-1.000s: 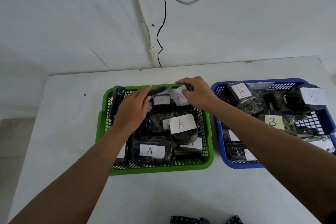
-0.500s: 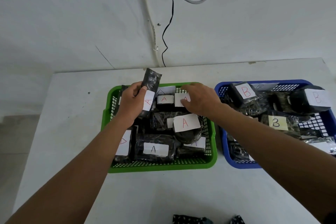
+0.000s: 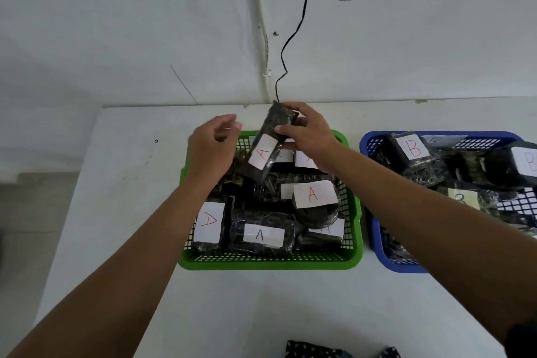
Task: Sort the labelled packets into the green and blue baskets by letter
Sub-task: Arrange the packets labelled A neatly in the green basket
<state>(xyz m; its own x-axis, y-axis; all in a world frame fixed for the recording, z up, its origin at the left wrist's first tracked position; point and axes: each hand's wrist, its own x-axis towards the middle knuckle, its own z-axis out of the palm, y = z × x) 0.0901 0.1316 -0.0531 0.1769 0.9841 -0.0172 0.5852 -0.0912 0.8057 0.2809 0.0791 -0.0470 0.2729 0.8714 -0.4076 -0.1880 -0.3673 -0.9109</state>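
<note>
My right hand (image 3: 306,134) grips the top of a dark packet (image 3: 268,142) with a white "A" label, tilted above the back of the green basket (image 3: 267,261). My left hand (image 3: 212,148) hovers just left of that packet, fingers apart, holding nothing. The green basket holds several dark packets labelled "A" (image 3: 263,234). To its right, the blue basket (image 3: 377,244) holds several dark packets labelled "B" (image 3: 411,150); my right forearm crosses over its near corner.
Both baskets sit on a white table (image 3: 116,212) against a white wall. A black cable (image 3: 290,46) and grey hose hang down the wall behind the baskets. Dark patterned items (image 3: 313,352) peek in at the table's near edge.
The "A" packet passed from my left hand to my right hand, which rose from the basket to grip its top. My left hand let go and opened beside it.
</note>
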